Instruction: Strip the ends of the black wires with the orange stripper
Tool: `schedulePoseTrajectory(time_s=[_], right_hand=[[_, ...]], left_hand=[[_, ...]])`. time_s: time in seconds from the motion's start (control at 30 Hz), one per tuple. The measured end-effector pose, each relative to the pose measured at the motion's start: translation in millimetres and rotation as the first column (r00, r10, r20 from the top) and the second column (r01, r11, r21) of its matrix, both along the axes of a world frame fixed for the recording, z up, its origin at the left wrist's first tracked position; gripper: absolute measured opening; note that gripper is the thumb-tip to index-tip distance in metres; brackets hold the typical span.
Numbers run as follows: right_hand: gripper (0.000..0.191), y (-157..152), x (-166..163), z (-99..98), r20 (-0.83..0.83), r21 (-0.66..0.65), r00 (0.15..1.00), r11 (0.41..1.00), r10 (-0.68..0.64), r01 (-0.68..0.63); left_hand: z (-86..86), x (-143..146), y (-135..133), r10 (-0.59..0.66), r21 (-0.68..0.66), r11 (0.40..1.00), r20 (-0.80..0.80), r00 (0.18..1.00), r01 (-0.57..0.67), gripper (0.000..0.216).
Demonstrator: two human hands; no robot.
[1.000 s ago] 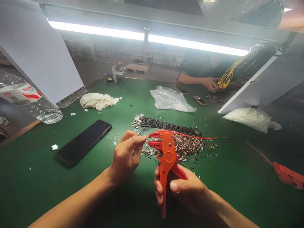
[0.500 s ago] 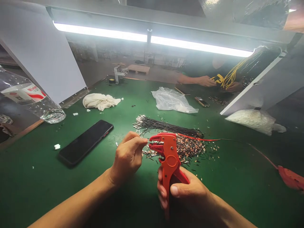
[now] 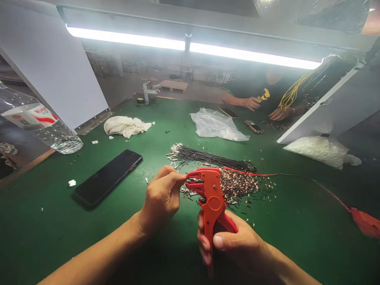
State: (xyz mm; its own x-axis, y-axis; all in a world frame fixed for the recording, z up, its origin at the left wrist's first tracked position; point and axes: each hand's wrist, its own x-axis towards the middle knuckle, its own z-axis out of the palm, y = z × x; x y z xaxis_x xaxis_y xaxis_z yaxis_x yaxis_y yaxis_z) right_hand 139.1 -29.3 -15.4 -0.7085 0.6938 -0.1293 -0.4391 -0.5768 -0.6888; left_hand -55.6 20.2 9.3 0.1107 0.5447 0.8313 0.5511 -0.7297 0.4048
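Observation:
My right hand is wrapped round the handles of an orange wire stripper, held upright above the green table. My left hand is closed in a pinch at the stripper's jaws, holding a thin short wire that is barely visible. Just behind the tool lies a bundle of black wires with bare metal tips, and a heap of small shiny wire pieces spreads to its right.
A black phone lies at my left, a clear plastic bottle and a white cloth beyond it. A crumpled plastic bag sits mid-table. A red cable runs right. Across the table another person's hands work with yellow wires.
My left hand has pushed its pinch closer into the stripper's jaws. The stripper sits slightly lower and more upright. The person opposite has moved both hands apart.

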Motion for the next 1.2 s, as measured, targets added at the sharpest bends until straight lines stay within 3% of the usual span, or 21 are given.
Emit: schedulePoseTrajectory(time_s=[0.53, 0.7, 0.93, 1.2], right_hand=[[0.034, -4, 0, -2.3, 0.122, -0.021, 0.992, 0.999, -0.031, 0.034], [0.034, -8, -3, -5.6, 0.070, -0.042, 0.995, 0.996, -0.073, 0.076], [0.029, -12, -6, 5.0, 0.004, -0.122, 0.999, 0.992, -0.038, 0.038], [0.031, -13, -6, 12.1, 0.047, -0.195, 0.998, 0.980, -0.034, 0.043]], left_hand=[[-2.2, 0, 0, -0.055, -0.055, 0.997, -0.036, 0.998, 0.053, 0.016], [-2.7, 0, 0, -0.073, -0.060, 0.996, -0.021, 0.997, 0.072, 0.015], [-2.1, -1, -3, -0.080, -0.132, 0.988, -0.026, 0.996, 0.076, 0.015], [-6.9, 0, 0, -0.117, -0.188, 0.976, -0.048, 0.992, 0.106, 0.018]])
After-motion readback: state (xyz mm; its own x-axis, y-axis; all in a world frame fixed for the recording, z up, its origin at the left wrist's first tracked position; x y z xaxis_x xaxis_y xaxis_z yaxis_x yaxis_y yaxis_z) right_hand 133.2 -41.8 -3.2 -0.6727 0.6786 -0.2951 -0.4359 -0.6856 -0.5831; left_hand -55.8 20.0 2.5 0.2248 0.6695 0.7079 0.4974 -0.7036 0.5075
